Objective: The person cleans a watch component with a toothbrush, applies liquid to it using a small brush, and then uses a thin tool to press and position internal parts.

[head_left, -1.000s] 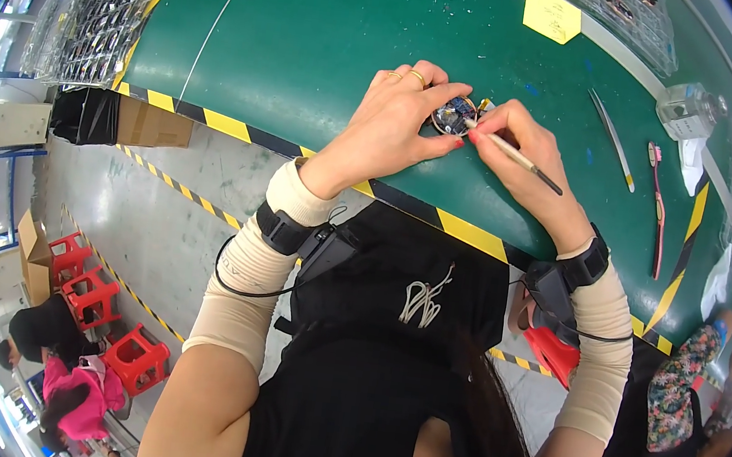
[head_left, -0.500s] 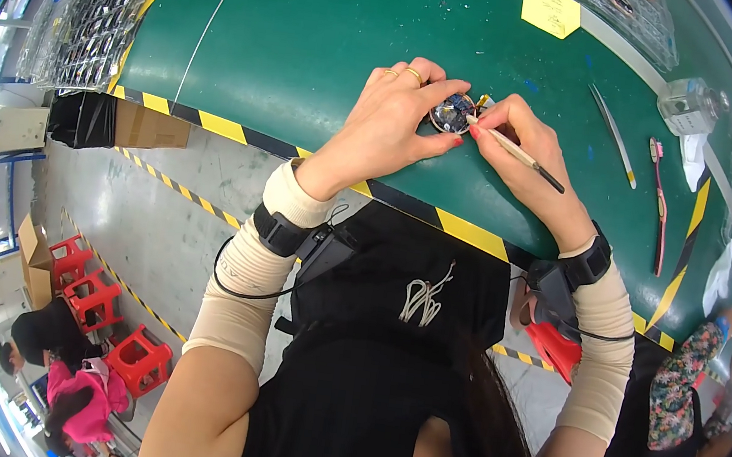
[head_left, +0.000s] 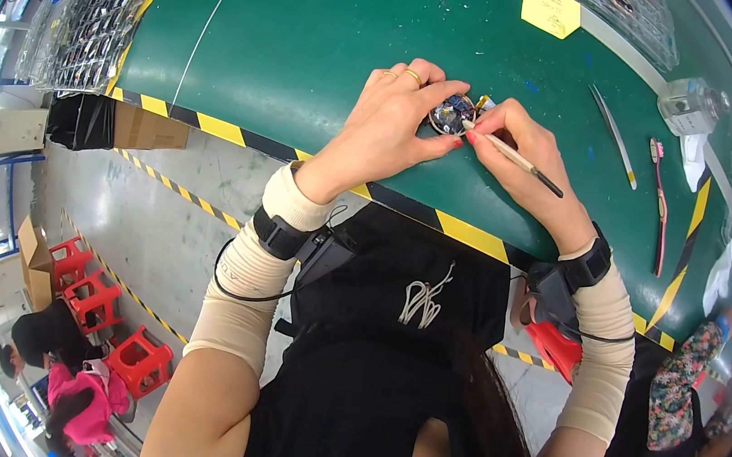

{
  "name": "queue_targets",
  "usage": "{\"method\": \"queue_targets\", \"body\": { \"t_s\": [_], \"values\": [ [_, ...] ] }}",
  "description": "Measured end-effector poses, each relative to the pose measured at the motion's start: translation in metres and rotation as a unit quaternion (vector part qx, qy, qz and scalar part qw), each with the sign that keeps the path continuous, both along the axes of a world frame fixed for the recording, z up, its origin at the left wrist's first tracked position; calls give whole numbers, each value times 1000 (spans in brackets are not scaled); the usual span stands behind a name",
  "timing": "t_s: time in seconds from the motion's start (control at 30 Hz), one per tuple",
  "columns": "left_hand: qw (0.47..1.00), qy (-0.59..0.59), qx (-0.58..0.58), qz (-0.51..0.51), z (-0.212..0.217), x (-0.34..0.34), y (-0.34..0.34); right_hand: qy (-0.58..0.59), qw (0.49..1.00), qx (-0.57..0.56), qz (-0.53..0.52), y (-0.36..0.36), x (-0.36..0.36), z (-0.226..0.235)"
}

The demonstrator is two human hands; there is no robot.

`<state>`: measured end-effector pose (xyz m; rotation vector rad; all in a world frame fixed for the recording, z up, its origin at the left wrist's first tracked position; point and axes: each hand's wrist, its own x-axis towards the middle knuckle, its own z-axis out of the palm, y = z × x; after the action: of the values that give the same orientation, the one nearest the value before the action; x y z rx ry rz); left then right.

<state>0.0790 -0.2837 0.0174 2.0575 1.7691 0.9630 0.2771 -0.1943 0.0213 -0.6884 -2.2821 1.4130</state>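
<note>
A small round electronic assembly (head_left: pixel 449 115), dark with shiny parts, is held just above or on the green bench. My left hand (head_left: pixel 393 122) grips its left side, thumb at the near edge and index finger at the far edge. Between the thumb and fingers of my right hand (head_left: pixel 527 148) is a thin stick-like tool (head_left: pixel 514 155) with a pale shaft and a dark rear end; it could be a small brush, but its tip is too small to tell. That tip meets the assembly's right part. A yellow-and-dark bit (head_left: pixel 484 103) shows at the assembly's far right side.
Right of my hands lie tweezers (head_left: pixel 613 136), a pink toothbrush (head_left: pixel 658 205) and a clear bottle (head_left: pixel 692 106). A yellow note (head_left: pixel 551 9) is at the far side. Clear trays of parts (head_left: pixel 88 35) stand at the left end. A co-worker's floral sleeve (head_left: pixel 680 386) is at right.
The tool's tip has shifted slightly left and toward me across the round assembly, with my right fingers following. My left hand keeps nearly the same place.
</note>
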Motion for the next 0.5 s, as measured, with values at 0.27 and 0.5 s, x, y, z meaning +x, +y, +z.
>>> {"method": "queue_targets", "body": {
  "t_s": [0.27, 0.5],
  "values": [
    [1000, -5, -4, 3, -1, 0, 0, 13, 999, 37, -36, 2, -1, -1],
    [1000, 1, 0, 15, -1, 2, 0, 12, 1000, 17, -14, 1, 0, 1]
  ]
}}
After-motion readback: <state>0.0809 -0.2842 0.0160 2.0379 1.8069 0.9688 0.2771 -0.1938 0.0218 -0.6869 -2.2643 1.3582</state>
